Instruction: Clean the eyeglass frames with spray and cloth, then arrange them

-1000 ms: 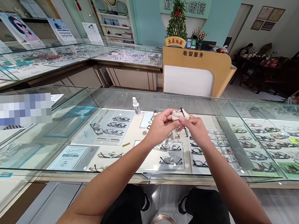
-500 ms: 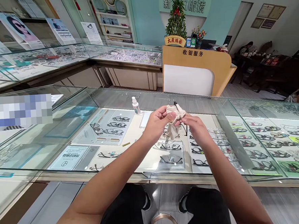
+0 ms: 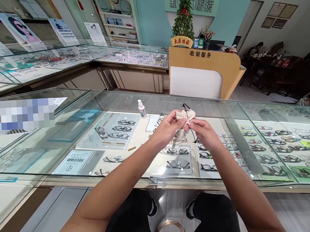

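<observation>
Above the glass counter, my left hand is closed with its thumb pressing a cream cloth. My right hand pinches a pair of dark-framed eyeglasses at the cloth's right side. One temple of the eyeglasses sticks up over the cloth, and the other hangs down between my hands. Cloth and fingers cover most of the frame and lenses. Beyond my left hand stands a small white bottle. Under my hands, several eyeglasses lie in the display case.
The case's glass top spans the front, with rows of frames at right and a tray of glasses at left. A wooden cashier desk with a plant stands beyond. A round stool edge shows below.
The cloth and eyeglasses have turned in my hands. The upper temple now points more up-left, and the lower temple shows more clearly. Both hands have shifted slightly right.
</observation>
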Available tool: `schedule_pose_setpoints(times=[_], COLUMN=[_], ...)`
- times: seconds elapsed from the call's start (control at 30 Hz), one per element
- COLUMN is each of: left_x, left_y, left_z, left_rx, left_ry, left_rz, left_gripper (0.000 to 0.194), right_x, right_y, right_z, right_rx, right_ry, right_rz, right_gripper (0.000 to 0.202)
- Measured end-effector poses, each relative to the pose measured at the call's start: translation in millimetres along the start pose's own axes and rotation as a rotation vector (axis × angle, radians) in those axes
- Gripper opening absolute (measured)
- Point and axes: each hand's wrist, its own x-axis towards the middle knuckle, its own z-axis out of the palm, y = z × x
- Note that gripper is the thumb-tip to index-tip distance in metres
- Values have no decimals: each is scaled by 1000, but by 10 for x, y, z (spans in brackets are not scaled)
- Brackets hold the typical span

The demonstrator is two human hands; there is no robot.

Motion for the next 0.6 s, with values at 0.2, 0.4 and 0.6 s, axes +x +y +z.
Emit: schedule_pose_setpoints(times=[0.2,0.4,0.6], left_x=[9,19,23], left_y=[30,67,76], left_z=[11,30,0], left_rx=[-108,-117,-69], left_ry=[-94,-64,20], left_rz=[-59,-29,-20], left_gripper=[41,41,45], right_x=[-3,-5,-26], right_y=[-22,-25,-78], right_z=[20,26,16], right_rx=[41,23,-79], right_ry=[-30,-38,-57], right_rz=[-11,-14,-33], right_gripper=[38,41,42])
